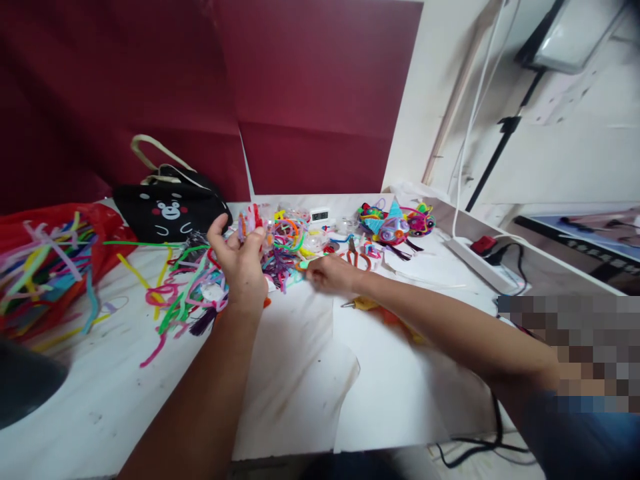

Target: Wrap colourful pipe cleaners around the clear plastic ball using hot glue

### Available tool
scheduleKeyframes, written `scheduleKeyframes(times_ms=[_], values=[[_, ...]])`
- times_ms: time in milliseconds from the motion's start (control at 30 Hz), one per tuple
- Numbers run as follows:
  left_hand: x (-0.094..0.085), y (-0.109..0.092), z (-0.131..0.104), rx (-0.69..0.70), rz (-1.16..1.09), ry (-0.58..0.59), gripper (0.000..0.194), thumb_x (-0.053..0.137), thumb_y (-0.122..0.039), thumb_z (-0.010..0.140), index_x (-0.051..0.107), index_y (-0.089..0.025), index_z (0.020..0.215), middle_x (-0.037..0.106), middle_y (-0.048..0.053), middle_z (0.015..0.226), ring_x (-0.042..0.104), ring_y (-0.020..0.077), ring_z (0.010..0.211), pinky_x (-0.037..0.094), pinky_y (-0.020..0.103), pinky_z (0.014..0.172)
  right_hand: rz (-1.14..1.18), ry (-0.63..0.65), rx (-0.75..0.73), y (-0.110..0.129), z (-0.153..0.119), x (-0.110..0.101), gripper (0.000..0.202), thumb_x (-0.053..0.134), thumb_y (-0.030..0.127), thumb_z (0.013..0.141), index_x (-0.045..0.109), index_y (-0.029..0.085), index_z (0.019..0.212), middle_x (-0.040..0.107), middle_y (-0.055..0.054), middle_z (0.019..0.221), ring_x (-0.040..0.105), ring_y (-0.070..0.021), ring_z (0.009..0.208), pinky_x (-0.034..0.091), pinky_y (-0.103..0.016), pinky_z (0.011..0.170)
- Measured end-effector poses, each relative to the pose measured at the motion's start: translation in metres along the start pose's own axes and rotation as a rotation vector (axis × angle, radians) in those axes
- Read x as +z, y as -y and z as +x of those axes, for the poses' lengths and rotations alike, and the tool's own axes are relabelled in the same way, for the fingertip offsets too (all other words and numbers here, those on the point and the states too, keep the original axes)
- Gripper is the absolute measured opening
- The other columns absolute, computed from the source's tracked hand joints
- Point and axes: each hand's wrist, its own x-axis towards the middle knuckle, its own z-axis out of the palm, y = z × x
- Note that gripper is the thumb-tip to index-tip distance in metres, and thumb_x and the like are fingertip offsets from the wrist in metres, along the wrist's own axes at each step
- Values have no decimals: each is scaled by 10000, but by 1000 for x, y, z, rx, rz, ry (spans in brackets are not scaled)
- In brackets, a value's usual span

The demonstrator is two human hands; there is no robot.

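My left hand is raised over the pile, its fingers closed around a bundle of pink, red and orange pipe cleaners. Lower and to the right, my right hand is closed at the pile's near edge. A small green and orange piece shows at its fingertips; its kind is unclear. Between and behind both hands lies a tangle of coloured pipe cleaners. Orange-handled scissors lie just beyond my right hand. Partly hidden under my right forearm is a yellow glue gun.
A red bag full of pipe cleaners lies at the left, beside a black bag. Finished-looking colourful pipe-cleaner figures stand at the back right. A small digital clock stands behind. A power strip lies along the right edge.
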Motion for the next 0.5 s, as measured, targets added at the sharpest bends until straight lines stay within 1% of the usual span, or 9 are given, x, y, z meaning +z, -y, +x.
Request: scheduleKeyframes(times_ms=[67,100,133,200,300,433,500], values=[[-2,3,1,3,6,3,679,859,-320,737,504,-306,1315,674,-24,991,712,171,801,641,318,765,-93,64,-106,12,10,7,315,629,-24,912,835,177,1041,853,-117,1187,769,-241,1068,528,-303,881],[-3,4,2,8,14,9,694,868,-348,740,496,-306,1324,669,-22,998,706,169,796,638,318,756,-137,89,-150,18,14,11,333,620,-7,945,833,186,1113,834,-129,1273,763,-248,1109,531,-316,901],[-4,6,3,13,26,20,706,873,-372,746,490,-305,1335,663,-19,1005,701,167,796,633,314,745,-179,107,-184,23,19,15,327,607,21,984,827,187,1161,817,-147,1316,758,-260,1124,535,-336,906],[-7,8,3,24,50,47,711,876,-395,760,487,-306,1349,653,-13,1022,704,169,819,618,297,723,-246,133,-234,30,28,22,267,591,88,1046,823,169,1149,814,-178,1293,752,-283,1125,538,-366,908],[-7,8,1,26,58,53,695,869,-376,772,496,-302,1354,654,4,1056,723,184,880,601,273,704,-285,141,-275,34,40,29,241,580,146,1085,813,139,1024,824,-197,1189,742,-298,1132,533,-392,936],[-4,5,-4,3,35,26,687,854,-309,760,502,-291,1350,675,10,1053,731,179,877,595,248,694,-189,115,-269,31,46,30,207,613,126,1048,773,149,920,820,-188,1135,729,-311,1152,528,-434,1003],[-4,5,-4,-2,38,28,683,847,-297,764,502,-291,1354,686,13,1053,738,182,877,604,250,705,-83,74,-228,27,46,26,155,644,95,1000,748,170,913,814,-159,1145,732,-294,1137,538,-420,999]])
